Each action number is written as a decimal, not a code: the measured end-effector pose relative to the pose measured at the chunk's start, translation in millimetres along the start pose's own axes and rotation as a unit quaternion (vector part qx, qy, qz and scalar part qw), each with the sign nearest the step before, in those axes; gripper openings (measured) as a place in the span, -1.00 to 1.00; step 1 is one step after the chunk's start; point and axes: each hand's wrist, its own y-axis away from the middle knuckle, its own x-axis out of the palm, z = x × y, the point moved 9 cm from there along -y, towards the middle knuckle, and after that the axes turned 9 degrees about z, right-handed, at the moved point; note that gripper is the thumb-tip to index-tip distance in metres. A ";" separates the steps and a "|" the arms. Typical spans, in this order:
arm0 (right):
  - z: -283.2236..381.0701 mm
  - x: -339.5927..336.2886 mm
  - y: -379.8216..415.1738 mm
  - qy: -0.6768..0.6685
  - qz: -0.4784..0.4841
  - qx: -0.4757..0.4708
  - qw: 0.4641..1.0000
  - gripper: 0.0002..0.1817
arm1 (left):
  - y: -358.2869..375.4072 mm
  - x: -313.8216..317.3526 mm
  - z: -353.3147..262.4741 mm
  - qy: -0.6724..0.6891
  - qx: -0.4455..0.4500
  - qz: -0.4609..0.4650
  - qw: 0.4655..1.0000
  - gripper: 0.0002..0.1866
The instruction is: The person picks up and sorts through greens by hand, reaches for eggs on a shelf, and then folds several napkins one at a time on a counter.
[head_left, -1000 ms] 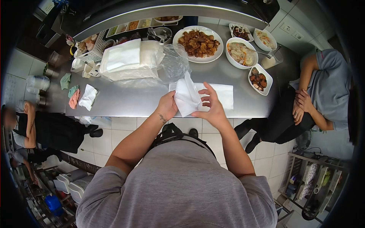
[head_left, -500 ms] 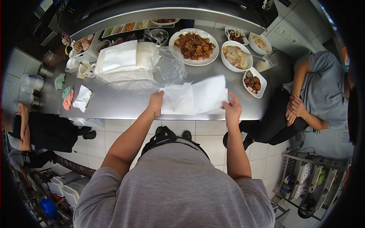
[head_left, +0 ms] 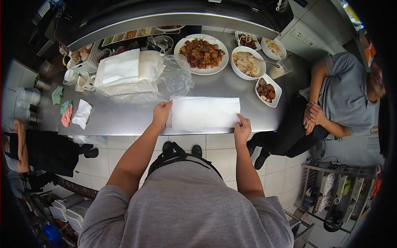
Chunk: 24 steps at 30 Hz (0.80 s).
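White paper sheets [head_left: 205,114] lie flat in a rectangle near the front edge of the steel counter [head_left: 132,118]. My left hand [head_left: 162,114] pinches their left edge. At the right edge, my right hand [head_left: 242,129] grips the sheets between thumb and fingers. Behind and to the left rests a stack of white sheets [head_left: 120,68] in clear plastic wrapping [head_left: 175,74]. Beyond the paper stands a large white plate of brown meat pieces [head_left: 201,53].
Bowls of vegetables [head_left: 248,63], a dish of dark food [head_left: 266,91] and a glass [head_left: 281,68] stand at the right. Cloths [head_left: 66,115] lie at the left. One person [head_left: 345,91] is at the right, another [head_left: 41,144] at the left. A steel shelf edge [head_left: 178,21] hangs above.
The raised, folded-over part of the sheets has come down flat. My right hand has moved down slightly and closed on their right edge. The view has shifted a little.
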 end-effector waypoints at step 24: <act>38.5 -4.2 3.3 0.125 0.004 -0.062 0.990 -0.61 | -3.0 -4.8 -9.5 -0.024 0.116 -0.026 0.993 -0.78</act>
